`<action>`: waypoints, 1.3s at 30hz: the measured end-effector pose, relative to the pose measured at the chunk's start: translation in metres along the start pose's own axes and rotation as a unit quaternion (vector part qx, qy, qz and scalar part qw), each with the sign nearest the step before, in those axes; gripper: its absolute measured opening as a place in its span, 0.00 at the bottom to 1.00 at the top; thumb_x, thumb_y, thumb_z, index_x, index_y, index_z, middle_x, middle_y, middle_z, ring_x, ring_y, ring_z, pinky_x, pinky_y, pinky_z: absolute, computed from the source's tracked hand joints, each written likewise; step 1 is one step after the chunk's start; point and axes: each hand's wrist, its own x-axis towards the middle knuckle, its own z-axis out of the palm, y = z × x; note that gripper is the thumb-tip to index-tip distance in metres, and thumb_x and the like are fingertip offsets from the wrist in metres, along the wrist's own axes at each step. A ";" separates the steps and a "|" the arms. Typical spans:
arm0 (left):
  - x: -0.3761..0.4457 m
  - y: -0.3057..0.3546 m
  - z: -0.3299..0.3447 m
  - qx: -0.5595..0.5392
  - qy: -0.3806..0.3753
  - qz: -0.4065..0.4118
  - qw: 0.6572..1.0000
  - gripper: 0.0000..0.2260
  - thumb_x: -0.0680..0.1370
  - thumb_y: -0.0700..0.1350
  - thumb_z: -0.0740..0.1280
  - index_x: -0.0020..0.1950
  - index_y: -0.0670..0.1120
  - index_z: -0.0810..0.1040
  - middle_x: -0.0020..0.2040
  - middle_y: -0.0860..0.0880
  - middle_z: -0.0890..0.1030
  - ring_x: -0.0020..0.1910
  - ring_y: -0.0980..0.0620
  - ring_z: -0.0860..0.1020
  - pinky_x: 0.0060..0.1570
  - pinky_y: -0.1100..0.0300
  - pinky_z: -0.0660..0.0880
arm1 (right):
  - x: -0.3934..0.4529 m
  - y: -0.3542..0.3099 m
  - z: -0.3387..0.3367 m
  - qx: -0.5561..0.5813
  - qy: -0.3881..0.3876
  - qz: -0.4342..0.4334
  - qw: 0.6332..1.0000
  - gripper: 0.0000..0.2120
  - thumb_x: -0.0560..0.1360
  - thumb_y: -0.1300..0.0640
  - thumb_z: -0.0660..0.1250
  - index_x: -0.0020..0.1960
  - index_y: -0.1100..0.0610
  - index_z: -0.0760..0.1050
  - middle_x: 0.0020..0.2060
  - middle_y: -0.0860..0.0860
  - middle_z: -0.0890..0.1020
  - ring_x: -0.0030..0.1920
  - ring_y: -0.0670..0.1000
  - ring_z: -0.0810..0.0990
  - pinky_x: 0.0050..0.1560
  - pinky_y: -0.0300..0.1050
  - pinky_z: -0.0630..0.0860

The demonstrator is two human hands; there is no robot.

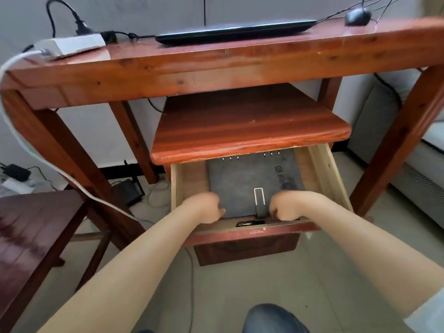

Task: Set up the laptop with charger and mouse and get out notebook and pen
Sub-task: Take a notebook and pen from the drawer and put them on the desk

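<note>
A grey notebook (249, 181) with a strap clasp lies flat in the pulled-out wooden drawer (322, 169) of a small cabinet under the desk. My left hand (206, 206) is curled on the notebook's near left edge. My right hand (288, 205) is curled on its near right edge, beside the strap. A dark pen-like object (249, 223) lies along the drawer's front wall, partly hidden. On the desk top rest a closed black laptop (235, 32), a black mouse (358, 16) at the right, and a charger cable (129, 34) running to a white power strip (72, 45).
The red wooden desk's (216, 68) front rail hangs above the drawer, and its legs stand at both sides. A dark wooden chair (31, 231) is at the left. Cables and a black adapter (16, 171) lie on the floor. A grey sofa (413, 150) stands at the right.
</note>
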 end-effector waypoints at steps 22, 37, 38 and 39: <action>0.022 0.009 0.019 -0.252 0.039 -0.118 0.960 0.19 0.76 0.37 0.62 0.66 0.39 0.66 0.63 0.40 0.72 0.58 0.44 0.75 0.55 0.56 0.74 | -0.011 -0.007 0.010 0.016 0.030 0.040 0.999 0.13 0.78 0.63 0.55 0.57 0.68 0.73 0.57 0.64 0.77 0.56 0.60 0.76 0.49 0.46 0.72; 0.025 -0.005 0.021 -0.566 0.005 -0.174 0.806 0.19 0.70 0.29 0.64 0.55 0.46 0.70 0.40 0.46 0.70 0.37 0.52 0.71 0.29 0.63 0.67 | 0.016 0.023 0.011 0.130 0.086 0.176 0.972 0.24 0.74 0.47 0.63 0.65 0.60 0.69 0.61 0.57 0.76 0.59 0.56 0.75 0.49 0.41 0.71; 0.022 -0.005 0.020 -0.561 0.005 -0.169 0.811 0.18 0.69 0.29 0.65 0.54 0.46 0.70 0.38 0.47 0.70 0.34 0.53 0.69 0.29 0.63 0.66 | 0.015 0.025 0.010 0.154 0.088 0.184 0.967 0.25 0.73 0.47 0.65 0.64 0.61 0.70 0.60 0.57 0.76 0.58 0.56 0.75 0.47 0.41 0.71; 0.020 -0.006 0.017 -0.551 0.012 -0.159 0.819 0.19 0.69 0.29 0.65 0.56 0.46 0.69 0.37 0.48 0.69 0.32 0.53 0.68 0.29 0.63 0.65 | 0.013 0.028 0.008 0.184 0.087 0.188 0.961 0.26 0.73 0.47 0.66 0.64 0.61 0.69 0.61 0.57 0.76 0.59 0.56 0.75 0.47 0.42 0.71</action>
